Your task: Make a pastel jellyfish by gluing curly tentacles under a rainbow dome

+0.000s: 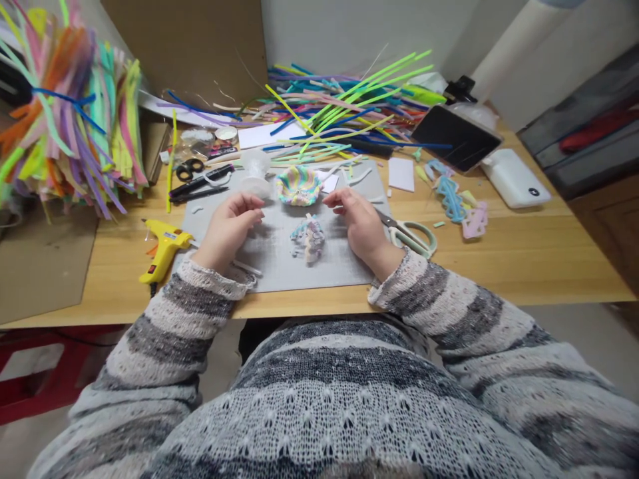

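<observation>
we see the left hand [233, 225] loosely curled above the gray mat [274, 269], a narrow gap between its thumb and fingertips. the right hand [360, 225] faces it from across the mat, fingers bent and slightly parted from the thumb; we make out nothing gripped in either. between the two, a little beyond the fingertips, we find the ruffled pastel bowl shape [298, 187], opening upward, and nearer to us the small curly cluster [309, 241] of purple, white and blue, which lies on the mat. just beyond the left fingertips stands a cloudy, see-through stand [254, 176].

farther out, we see the mint-handled scissors [414, 238] beside the right wrist, and the yellow glue gun [164, 249] left of the left wrist. behind the left hand lie dark pens [202, 183] and black-handled scissors [188, 170]. off to the right we note a white card [401, 175], a zigzag blue piece [450, 201] and a pink one [475, 221], then a tilted dark screen [456, 138] and a white power bank [516, 178] on the wooden table [504, 266]. along the back we see a heap of colored fuzzy stems [344, 100], and at far left a thick tied bundle [64, 120].
</observation>
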`<state>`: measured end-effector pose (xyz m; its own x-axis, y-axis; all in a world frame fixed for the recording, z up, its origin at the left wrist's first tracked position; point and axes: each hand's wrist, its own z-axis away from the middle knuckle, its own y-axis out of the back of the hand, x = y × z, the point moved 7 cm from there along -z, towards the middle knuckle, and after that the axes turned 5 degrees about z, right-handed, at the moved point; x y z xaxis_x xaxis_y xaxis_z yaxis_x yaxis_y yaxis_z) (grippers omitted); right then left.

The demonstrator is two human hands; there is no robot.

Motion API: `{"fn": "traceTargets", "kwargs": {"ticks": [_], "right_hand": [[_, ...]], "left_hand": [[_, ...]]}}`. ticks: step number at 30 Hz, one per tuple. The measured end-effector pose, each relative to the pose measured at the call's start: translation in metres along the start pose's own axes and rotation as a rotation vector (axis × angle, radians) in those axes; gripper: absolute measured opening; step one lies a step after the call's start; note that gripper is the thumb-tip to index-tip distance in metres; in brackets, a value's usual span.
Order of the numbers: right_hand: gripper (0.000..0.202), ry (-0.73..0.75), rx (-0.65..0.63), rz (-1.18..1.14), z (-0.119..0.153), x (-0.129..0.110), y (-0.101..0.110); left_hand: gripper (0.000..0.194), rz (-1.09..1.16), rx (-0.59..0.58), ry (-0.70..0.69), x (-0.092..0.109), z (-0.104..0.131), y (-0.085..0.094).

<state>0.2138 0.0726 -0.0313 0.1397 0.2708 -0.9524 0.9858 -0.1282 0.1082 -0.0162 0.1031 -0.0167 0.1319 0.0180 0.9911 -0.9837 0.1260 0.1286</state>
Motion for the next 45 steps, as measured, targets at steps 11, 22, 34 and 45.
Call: {"fn": "traceTargets", "kwargs": {"ticks": [11, 22, 34, 45], "right_hand": [[0.040, -0.167, 0.082, -0.034, -0.005, 0.016, 0.010], [0.030, 0.179, -0.202, 0.123, 0.004, -0.025, -0.007], [0.014, 0.306, -0.236, 0.263, 0.006, -0.029, -0.019], [0.014, 0.189, -0.238, 0.150, 0.004, -0.021, -0.021]], "left_hand": [[0.010, -0.039, 0.010, 0.009, -0.001, 0.001, 0.001], [0.012, -0.082, -0.032, 0.029, -0.006, 0.001, -0.006], [0.013, -0.095, -0.068, 0.025, -0.001, 0.006, -0.014], [0.017, -0.385, -0.251, -0.087, -0.002, 0.010, -0.033]]}}
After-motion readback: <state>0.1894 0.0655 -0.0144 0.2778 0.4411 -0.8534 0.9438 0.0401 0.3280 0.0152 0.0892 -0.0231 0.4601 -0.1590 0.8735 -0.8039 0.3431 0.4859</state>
